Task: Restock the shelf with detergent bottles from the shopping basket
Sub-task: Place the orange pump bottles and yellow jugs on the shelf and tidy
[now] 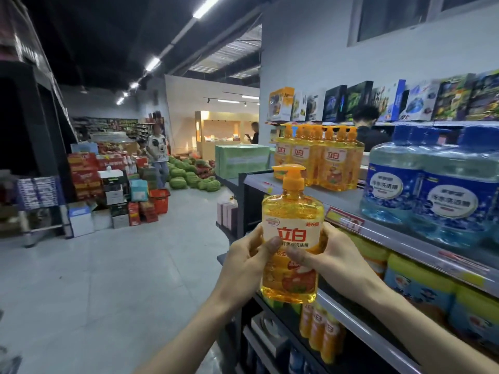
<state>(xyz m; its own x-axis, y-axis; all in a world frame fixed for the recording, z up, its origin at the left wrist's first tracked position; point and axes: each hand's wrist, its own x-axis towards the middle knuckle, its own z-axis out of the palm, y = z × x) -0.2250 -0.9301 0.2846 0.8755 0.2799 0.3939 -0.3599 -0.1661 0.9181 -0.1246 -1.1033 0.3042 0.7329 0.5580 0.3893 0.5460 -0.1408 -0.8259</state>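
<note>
At the open end of the shelf (390, 238), the detergent bottle (293, 228) is held upright in mid-air, label toward the camera, pump head pointing left. It sits below and in front of the shelf board that carries the matching row of orange bottles (318, 157), and touches neither board nor row.

Grip state: two-handed. The left hand (243, 263) wraps the left flank of the bottle with the thumb across the label. The right hand (329, 257) wraps the right flank, with its thumb lying on the lower part of the label. Both grips are closed on the bottle body at mid-height.

Step in hand, as judged: transfer of one bottle from basket to shelf, at the carry stage, placement not yet done. No basket is visible near the hands.

Next move, as judged:
1. Raise the bottle until its base clears the shelf lip and the price tag (345, 218).
2. Move it forward and right to the bare board in front of the orange row, clear of the blue jugs (432, 190).
3. Set it down upright, label outward, without knocking adjacent pump heads.
</note>
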